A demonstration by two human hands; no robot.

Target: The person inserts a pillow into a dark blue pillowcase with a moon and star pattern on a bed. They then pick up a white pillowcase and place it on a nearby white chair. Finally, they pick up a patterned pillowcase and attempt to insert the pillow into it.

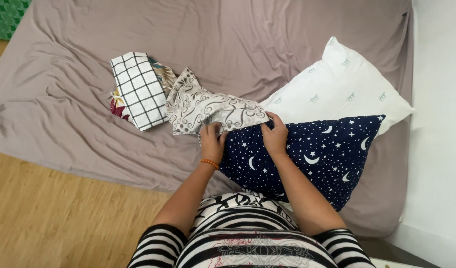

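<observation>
Pillowcase (208, 106), beige with a scroll pattern, lies bunched at the near-left end of the navy moon-and-star pillow (307, 154), its open edge gathered just over that corner. Left hand (212, 141) is closed on the gathered cloth at the pillow's corner; right hand (275, 134) grips the same edge further along, fingers curled over the fold and pressed against the navy fabric. Judged from how things lie, the cover is barely started: only the corner is under the beige cloth, and almost the whole navy pillow is exposed.

Beyond the navy pillow, touching its far side, a white pillow (337, 84) with small pale marks rests against the wall side. Left of the navy pillow, past the beige cloth, a folded checked cloth (138, 89) sits on other folded prints. All lie on a taupe sheet (79, 99), much wrinkled. Nothing blocks the hands; the bunched slack of the cover is the only hindrance.
</observation>
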